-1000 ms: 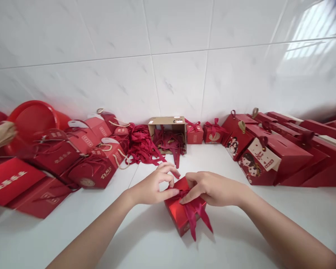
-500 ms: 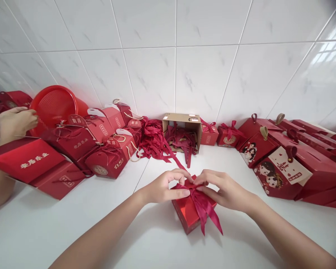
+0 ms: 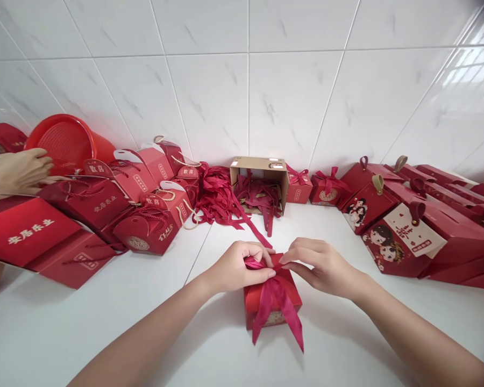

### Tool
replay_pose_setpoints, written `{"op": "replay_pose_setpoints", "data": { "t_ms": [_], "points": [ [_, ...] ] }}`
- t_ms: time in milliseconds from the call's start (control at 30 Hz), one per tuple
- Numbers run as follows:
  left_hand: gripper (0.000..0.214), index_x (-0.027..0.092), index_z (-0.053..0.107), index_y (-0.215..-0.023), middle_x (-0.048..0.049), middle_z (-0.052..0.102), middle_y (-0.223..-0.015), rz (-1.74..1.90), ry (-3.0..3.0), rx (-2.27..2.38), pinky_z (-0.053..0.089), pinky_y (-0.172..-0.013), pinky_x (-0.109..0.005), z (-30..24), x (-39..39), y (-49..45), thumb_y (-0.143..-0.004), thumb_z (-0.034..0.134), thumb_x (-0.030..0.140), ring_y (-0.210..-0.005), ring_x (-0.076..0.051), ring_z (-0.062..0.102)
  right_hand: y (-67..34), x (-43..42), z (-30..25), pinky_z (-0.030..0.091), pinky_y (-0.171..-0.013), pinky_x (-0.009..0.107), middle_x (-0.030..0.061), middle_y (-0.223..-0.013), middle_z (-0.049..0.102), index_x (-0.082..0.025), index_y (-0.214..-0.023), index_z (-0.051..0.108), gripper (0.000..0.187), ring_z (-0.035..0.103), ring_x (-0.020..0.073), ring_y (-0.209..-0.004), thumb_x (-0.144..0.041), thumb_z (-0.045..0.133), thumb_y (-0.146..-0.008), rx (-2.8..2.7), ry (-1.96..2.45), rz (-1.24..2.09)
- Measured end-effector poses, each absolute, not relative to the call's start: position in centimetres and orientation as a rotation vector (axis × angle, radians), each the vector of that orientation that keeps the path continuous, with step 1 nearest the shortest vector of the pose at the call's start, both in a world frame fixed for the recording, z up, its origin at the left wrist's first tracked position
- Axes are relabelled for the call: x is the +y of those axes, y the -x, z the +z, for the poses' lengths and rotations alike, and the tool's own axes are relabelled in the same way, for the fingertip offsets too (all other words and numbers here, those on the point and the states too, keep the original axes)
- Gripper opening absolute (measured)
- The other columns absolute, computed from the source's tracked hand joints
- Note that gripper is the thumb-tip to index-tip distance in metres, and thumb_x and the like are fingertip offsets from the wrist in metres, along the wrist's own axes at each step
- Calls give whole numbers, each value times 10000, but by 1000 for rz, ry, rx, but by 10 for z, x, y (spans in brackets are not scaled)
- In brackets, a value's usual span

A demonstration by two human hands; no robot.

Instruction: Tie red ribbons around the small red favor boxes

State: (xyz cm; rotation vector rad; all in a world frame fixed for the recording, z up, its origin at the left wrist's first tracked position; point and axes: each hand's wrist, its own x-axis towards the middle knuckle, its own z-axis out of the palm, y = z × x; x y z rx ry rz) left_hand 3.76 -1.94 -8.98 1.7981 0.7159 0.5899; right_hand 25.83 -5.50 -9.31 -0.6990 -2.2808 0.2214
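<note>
A small red gift box [image 3: 252, 309] stands on the white surface in front of me. A dark pink ribbon [image 3: 289, 313] is tied on its top, and two tails hang down over the near side. My left hand [image 3: 242, 267] is closed on the ribbon at the left of the knot, thumb and fingers pinched together. At the right of the knot my right hand [image 3: 318, 266] pinches another part of the ribbon between thumb and fingertips. The knot itself is partly hidden by my left fingers.
Behind the box lie a heap of ribbons [image 3: 218, 199] and an open cardboard box [image 3: 282, 183] with more ribbons. Red gift boxes [image 3: 155, 231] crowd the left, near a red basket [image 3: 100, 148] and another person's hand [image 3: 18, 169]. Larger red boxes [image 3: 452, 215] line the right.
The gift box has turned, so the ribbon tails now hang toward me. My right hand has drawn slightly rightward from the knot. The other person's hand has shifted, and the view has tilted a little.
</note>
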Motion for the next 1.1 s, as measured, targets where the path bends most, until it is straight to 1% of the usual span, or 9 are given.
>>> {"op": "replay_pose_setpoints", "data": {
  "t_ms": [133,233,333,433,533,633,733,833,1100],
  "points": [
    [439,201,265,-558,-42,623,-714,578,-1841,746,482,-851,-328,-90,-19,-37,-733,665,240,-972,-235,622,-262,-53,-90,388,-586,251,17,-733,612,-187,-958,568,113,494,135,-653,-93,513,-929,-2325,698,136],
    [387,193,343,-584,-47,643,-791,555,-1831,765,485,-822,-320,-88,-19,-34,-714,700,262,-965,-227,613,-262,-53,-88,390,-589,254,21,-730,597,-184,-981,574,105,486,139,-652,-122,498,-945,-2347,712,148],
    [323,180,450,-674,-44,644,-888,512,-1865,796,470,-769,-311,-83,-18,-30,-677,753,294,-840,-184,600,-260,-55,-87,430,-626,260,40,-775,605,-182,-1087,578,167,520,149,-700,-143,483,-955,-2348,739,212],
    [289,180,470,-756,-50,636,-976,476,-1907,696,453,-808,-310,-77,-16,-26,-706,733,288,-881,-175,584,-259,-57,-87,469,-681,281,69,-862,617,-182,-1183,563,259,553,169,-784,-141,491,-939,-2360,782,288],
    [255,182,445,-733,-53,643,-971,465,-1919,658,450,-822,-315,-73,-17,-25,-769,670,298,-888,-176,584,-256,-57,-90,486,-688,290,90,-919,616,-182,-1075,630,184,565,178,-807,-184,520,-927,-2366,835,322],
    [236,178,500,-701,-47,654,-869,492,-1906,760,463,-821,-325,-74,-20,-29,-782,658,333,-886,-196,606,-255,-56,-92,483,-653,275,88,-877,618,-168,-933,666,163,569,164,-754,-184,504,-934,-2354,828,300],
    [222,178,560,-666,-44,674,-799,552,-1889,839,466,-875,-321,-77,-25,-34,-761,689,331,-1004,-227,614,-255,-55,-94,468,-626,264,83,-844,623,-163,-935,668,180,565,160,-738,-144,490,-927,-2311,794,231],
    [199,179,585,-648,-43,701,-808,593,-1901,866,457,-910,-306,-80,-26,-36,-742,709,303,-1094,-234,596,-256,-54,-96,436,-595,260,71,-816,623,-172,-944,663,189,542,153,-710,-126,480,-924,-2283,753,95],
    [283,178,491,-613,-38,668,-762,573,-1920,865,481,-847,-305,-89,-21,-35,-718,725,300,-1090,-256,599,-266,-43,-103,404,-639,286,56,-804,613,-190,-913,630,199,512,163,-735,-94,456,-915,-2343,715,-205]
  ]
}}
